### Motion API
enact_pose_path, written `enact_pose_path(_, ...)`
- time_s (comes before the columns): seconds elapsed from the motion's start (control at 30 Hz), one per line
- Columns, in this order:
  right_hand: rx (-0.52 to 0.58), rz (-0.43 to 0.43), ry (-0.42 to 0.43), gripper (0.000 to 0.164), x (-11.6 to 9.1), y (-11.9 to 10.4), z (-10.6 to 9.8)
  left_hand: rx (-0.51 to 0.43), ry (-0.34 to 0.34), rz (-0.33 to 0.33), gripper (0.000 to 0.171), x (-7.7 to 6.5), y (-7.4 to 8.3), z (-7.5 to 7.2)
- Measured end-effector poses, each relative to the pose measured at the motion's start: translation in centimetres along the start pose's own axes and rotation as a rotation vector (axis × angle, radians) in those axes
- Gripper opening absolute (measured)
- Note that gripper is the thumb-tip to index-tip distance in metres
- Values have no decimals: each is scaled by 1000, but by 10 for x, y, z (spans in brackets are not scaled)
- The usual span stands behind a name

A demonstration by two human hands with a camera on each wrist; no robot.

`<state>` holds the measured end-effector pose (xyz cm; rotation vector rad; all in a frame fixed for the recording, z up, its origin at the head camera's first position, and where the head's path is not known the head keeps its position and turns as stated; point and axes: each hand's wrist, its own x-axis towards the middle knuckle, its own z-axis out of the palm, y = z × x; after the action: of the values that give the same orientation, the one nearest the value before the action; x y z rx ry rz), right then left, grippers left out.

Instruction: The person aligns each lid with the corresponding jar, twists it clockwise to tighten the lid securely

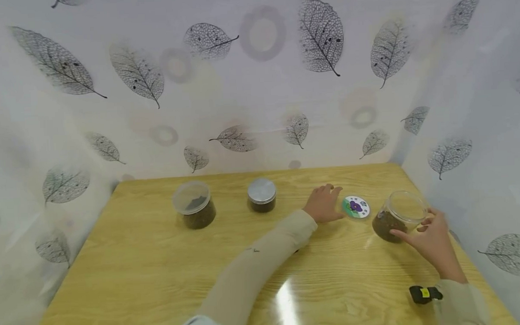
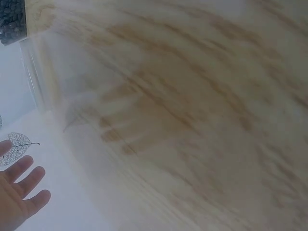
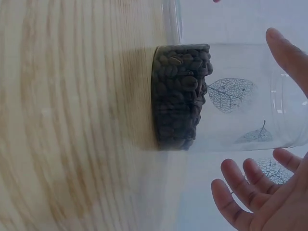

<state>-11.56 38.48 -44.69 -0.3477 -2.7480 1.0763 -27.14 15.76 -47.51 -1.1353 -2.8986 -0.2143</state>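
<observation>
A clear open-topped jar (image 1: 384,225), partly filled with dark brown coffee beans (image 3: 175,98), stands on the table's right side. My right hand (image 1: 432,245) is spread around its near right side, thumb in front and fingers by the rim. In the right wrist view the thumb overlaps the rim, while the fingers (image 3: 240,187) lie just outside the jar wall. Left of the jar, a round lid (image 1: 356,207) with a purple flower and green edge lies flat. My left hand (image 1: 323,205) is beside that lid, its fingers apart and holding nothing.
A jar with a translucent lid (image 1: 192,196) and dark contents stands at the back left. Near the back middle is a smaller jar with a silver lid (image 1: 262,190). Leaf-patterned curtains (image 1: 262,100) enclose the wooden table (image 1: 151,262) at the back and sides.
</observation>
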Motion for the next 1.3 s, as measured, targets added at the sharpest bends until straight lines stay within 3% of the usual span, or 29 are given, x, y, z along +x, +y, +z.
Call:
enact_pose_path(0.17,54,-58,-41,114,6,8,5,-6,-38,-14,83,7,8,0)
enact_pose_path(0.47,141,-17,-174,125,9,18,11,13,-121,20,98,20,21,3)
enact_pose_path(0.7,138,-7,-172,124,10,15,14,35,-157,7,96,30,30,4)
enact_pose_path(0.97,88,-11,-156,124,9,16,14,61,-199,-12,95,38,43,14)
enact_pose_path(1.3,46,-16,-157,122,13,19,17,108,-249,8,80,43,51,18)
